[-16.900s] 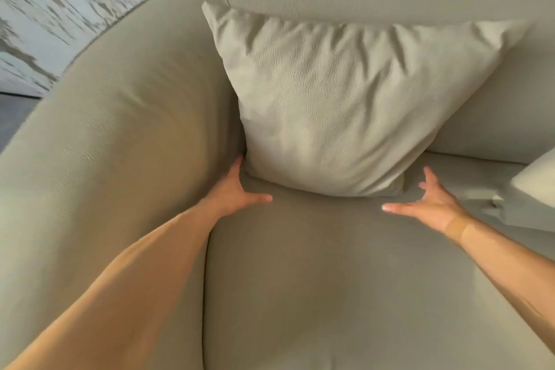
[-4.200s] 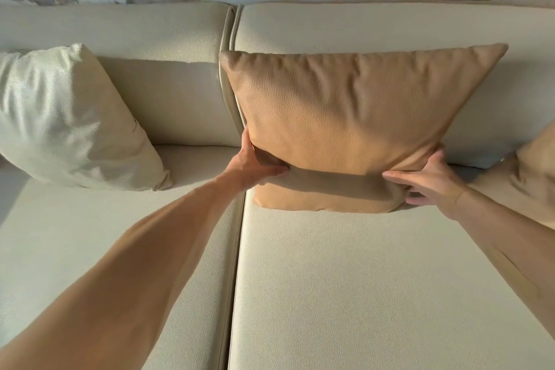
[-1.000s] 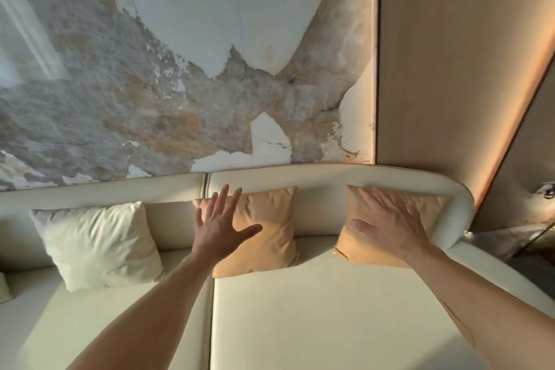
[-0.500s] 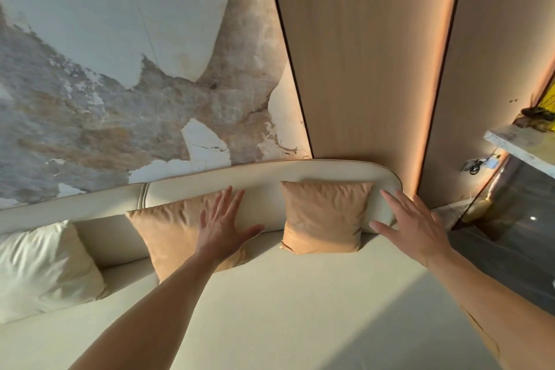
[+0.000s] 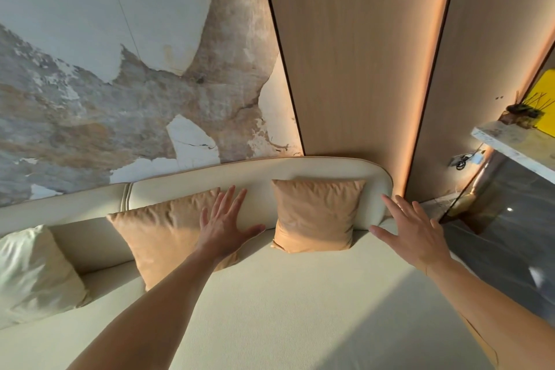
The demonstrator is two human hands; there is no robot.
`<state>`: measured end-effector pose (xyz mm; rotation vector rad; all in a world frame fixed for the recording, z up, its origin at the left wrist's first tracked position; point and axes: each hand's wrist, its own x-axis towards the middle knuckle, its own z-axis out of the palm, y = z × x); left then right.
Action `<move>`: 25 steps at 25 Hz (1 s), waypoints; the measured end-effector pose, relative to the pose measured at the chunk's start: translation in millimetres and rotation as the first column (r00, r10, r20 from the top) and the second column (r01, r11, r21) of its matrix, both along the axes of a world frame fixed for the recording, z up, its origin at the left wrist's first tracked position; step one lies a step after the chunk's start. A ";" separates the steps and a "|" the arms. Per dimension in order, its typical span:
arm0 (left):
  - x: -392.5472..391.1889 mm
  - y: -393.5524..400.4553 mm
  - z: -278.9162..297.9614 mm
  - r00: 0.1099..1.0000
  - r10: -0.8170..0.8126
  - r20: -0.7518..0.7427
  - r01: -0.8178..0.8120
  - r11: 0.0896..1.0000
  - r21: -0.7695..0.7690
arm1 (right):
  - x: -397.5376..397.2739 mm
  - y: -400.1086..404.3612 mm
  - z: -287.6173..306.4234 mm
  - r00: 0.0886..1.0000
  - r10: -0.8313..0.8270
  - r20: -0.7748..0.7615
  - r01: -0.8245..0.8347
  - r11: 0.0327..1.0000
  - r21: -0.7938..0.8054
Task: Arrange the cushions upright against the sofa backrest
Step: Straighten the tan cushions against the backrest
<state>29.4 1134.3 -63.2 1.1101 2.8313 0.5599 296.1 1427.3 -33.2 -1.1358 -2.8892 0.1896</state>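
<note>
Two plain tan square fabric cushions (image 5: 315,215) (image 5: 162,234), cream fabric cushion (image 5: 33,273), cream upholstered sofa (image 5: 270,294); mottled grey-brown-white wall panel (image 5: 120,84); light wood panelling (image 5: 354,54).

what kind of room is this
Most likely a lounge or living room, perhaps a showroom: a long cream sofa with tan cushions against its backrest, a wood-panelled wall with lit strips, and a marble-look shelf at the right.

Cream cushion (image 5: 33,273) cut off by left edge. Left hand (image 5: 223,227) and forearm hide the right lower part of the middle tan cushion (image 5: 159,234). Dark sprigged ornament (image 5: 524,111) on the marble shelf (image 5: 516,144) too small to identify; shelf runs off right edge.
</note>
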 end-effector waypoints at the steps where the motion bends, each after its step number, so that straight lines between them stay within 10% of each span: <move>1: -3.9 0.3 -2.3 1.000 0.002 0.006 -0.002 1.000 0.002 | -2.6 -0.2 -1.1 1.000 -0.009 -0.001 0.009 1.000 -0.004; 25: 67.7 103.4 -26.8 0.993 0.103 0.065 -0.103 0.995 0.004 | 38.2 117.2 -29.0 0.999 0.040 0.004 -0.039 0.996 -0.080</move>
